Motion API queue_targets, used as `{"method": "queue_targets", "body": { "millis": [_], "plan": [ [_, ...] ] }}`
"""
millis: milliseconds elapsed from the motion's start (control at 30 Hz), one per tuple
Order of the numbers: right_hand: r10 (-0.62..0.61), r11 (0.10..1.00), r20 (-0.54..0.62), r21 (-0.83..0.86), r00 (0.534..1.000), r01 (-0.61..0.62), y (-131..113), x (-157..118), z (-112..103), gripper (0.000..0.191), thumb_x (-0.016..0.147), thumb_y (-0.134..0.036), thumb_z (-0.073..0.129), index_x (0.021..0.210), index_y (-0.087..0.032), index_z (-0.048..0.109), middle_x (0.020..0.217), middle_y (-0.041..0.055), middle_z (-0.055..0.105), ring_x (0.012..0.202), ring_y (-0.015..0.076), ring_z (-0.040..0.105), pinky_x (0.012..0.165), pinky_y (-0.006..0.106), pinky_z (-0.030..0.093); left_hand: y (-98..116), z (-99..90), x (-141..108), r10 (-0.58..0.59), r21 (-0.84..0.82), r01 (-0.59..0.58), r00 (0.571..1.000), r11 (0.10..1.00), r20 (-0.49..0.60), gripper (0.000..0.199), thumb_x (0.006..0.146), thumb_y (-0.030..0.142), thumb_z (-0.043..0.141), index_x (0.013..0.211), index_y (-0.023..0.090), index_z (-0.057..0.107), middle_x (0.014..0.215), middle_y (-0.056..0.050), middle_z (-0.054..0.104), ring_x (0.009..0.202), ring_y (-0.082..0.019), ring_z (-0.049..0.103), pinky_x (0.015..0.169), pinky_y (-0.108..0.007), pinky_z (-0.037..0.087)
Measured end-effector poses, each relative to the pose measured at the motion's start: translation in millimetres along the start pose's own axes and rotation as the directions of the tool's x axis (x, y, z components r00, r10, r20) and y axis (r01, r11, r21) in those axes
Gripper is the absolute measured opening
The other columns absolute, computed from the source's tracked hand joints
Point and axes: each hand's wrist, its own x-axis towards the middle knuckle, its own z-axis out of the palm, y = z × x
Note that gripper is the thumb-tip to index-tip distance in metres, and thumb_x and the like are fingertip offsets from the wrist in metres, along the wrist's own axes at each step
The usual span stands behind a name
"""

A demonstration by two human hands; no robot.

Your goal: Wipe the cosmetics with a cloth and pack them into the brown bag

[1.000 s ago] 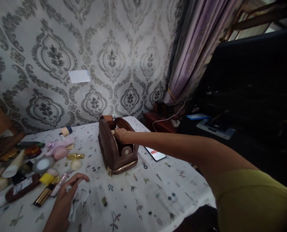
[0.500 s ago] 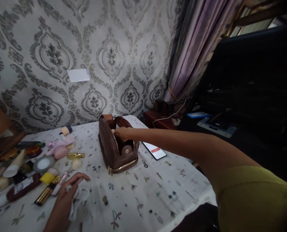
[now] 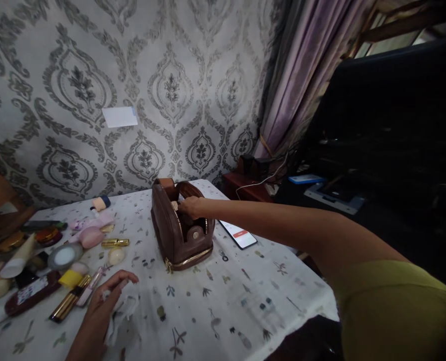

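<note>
Item 1: left hand [image 3: 101,307], near edge of the table [image 3: 215,321]; fingers curved round crumpled white material [image 3: 125,305], thin and soft-looking, its folds drooping below the fingers.

Item 2: bag [image 3: 164,225], standing upright on the table, right of a spread of cosmetics [image 3: 65,255] and just left of a phone [image 3: 241,234] with a lit screen. Dark brown, smooth, leather-like; softly boxy body; gold-toned zip [image 3: 193,258] across the lower near end, its pull hanging at the left corner; rounded tab [image 3: 195,234] with a round metal snap above it; top unzipped and spread, zip teeth along both lips; lighter tan strap [image 3: 166,184] at the far end.

Item 3: right hand [image 3: 191,206], well apart from the left, reaching into the bag's mouth.

Obscured: left wrist cut by the lower edge of the view; part of the white material behind the left hand; right fingertips inside the bag, so whether they grip anything cannot be told; a small pale patch beside them, not identifiable; bag interior dark; phone's upper end covered by the right forearm.

Orientation: bag's long axis runs from the zipped near end away toward the wall [image 3: 148,115], slanting slightly left; mouth facing up.
</note>
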Motion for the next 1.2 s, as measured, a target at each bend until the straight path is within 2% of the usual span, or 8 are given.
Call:
{"method": "queue_targets", "body": {
  "millis": [100, 167, 367, 700, 933, 1033, 1200],
  "plan": [
    [0.005, 1.0, 0.057, -0.028, 0.998, -0.004, -2, -6, -7, 0.034, 0.094, -0.033, 0.062, 0.123, -0.016, 0.059, 0.122, 0.0092, 0.062, 0.105, 0.0224, 0.064, 0.087, 0.042, 0.056, 0, -4.0, 1, 0.033, 0.032, -0.038, 0.991, 0.999, 0.128, 0.037, 0.072, 0.059, 0.063, 0.069, 0.023, 0.072, 0.082, -0.005, 0.07, 0.088, -0.028, 0.062, 0.081, -0.032, 0.048],
    [0.006, 0.999, 0.058, -0.04, 0.998, -0.003, -4, -10, -10, 0.034, 0.094, -0.033, 0.063, 0.123, -0.016, 0.059, 0.123, 0.0097, 0.061, 0.105, 0.0227, 0.064, 0.087, 0.042, 0.056, -5, -6.0, 3, 0.04, 0.044, -0.047, 0.989, 0.998, 0.145, 0.036, 0.074, 0.058, 0.062, 0.072, 0.023, 0.072, 0.082, -0.004, 0.069, 0.087, -0.028, 0.061, 0.081, -0.032, 0.048],
    [-0.005, 0.998, 0.023, -0.057, 1.0, 0.006, -5, -17, -17, 0.035, 0.094, -0.032, 0.063, 0.124, -0.015, 0.059, 0.124, 0.0102, 0.061, 0.107, 0.0233, 0.063, 0.089, 0.043, 0.055, -23, -4.4, 9, 0.027, 0.042, -0.031, 0.995, 0.999, 0.1, 0.043, 0.072, 0.064, 0.061, 0.072, 0.022, 0.07, 0.08, -0.004, 0.068, 0.085, -0.028, 0.061, 0.076, -0.032, 0.049],
    [-0.02, 0.999, 0.034, -0.049, 0.999, 0.022, -7, -18, -21, 0.033, 0.093, -0.031, 0.064, 0.121, -0.015, 0.06, 0.124, 0.01, 0.062, 0.109, 0.0234, 0.063, 0.091, 0.044, 0.055, -16, -6.0, 8, 0.037, 0.058, -0.044, 0.993, 0.997, 0.115, 0.042, 0.071, 0.064, 0.062, 0.071, 0.023, 0.072, 0.084, -0.005, 0.07, 0.092, -0.03, 0.062, 0.08, -0.033, 0.052],
    [0.004, 1.0, 0.008, -0.008, 1.0, -0.004, -9, -18, -21, 0.033, 0.091, -0.035, 0.065, 0.117, -0.013, 0.064, 0.119, 0.0111, 0.067, 0.106, 0.0231, 0.066, 0.09, 0.043, 0.055, -24, -6.0, 9, 0.022, 0.029, -0.026, 0.991, 0.999, 0.129, 0.04, 0.073, 0.062, 0.062, 0.074, 0.023, 0.071, 0.082, -0.004, 0.068, 0.085, -0.028, 0.061, 0.075, -0.032, 0.05],
    [0.007, 1.0, -0.022, 0.016, 1.0, -0.007, -9, -16, -20, 0.036, 0.087, -0.032, 0.068, 0.116, -0.01, 0.066, 0.115, 0.0154, 0.07, 0.105, 0.0265, 0.068, 0.088, 0.039, 0.055, -30, -6.6, 10, 0.01, 0.003, -0.01, 0.991, 1.0, 0.134, 0.041, 0.074, 0.062, 0.061, 0.075, 0.023, 0.07, 0.081, -0.003, 0.066, 0.084, -0.027, 0.06, 0.075, -0.032, 0.048],
    [-0.01, 0.999, -0.052, 0.035, 0.999, 0.011, -8, -16, -19, 0.042, 0.08, -0.026, 0.071, 0.118, -0.01, 0.068, 0.113, 0.0196, 0.072, 0.105, 0.0314, 0.069, 0.086, 0.033, 0.054, -31, -9.6, 12, 0.036, 0.068, -0.047, 0.987, 0.997, 0.156, 0.04, 0.076, 0.062, 0.059, 0.075, 0.024, 0.07, 0.087, -0.003, 0.068, 0.096, -0.029, 0.059, 0.086, -0.033, 0.046]
  ]
}}
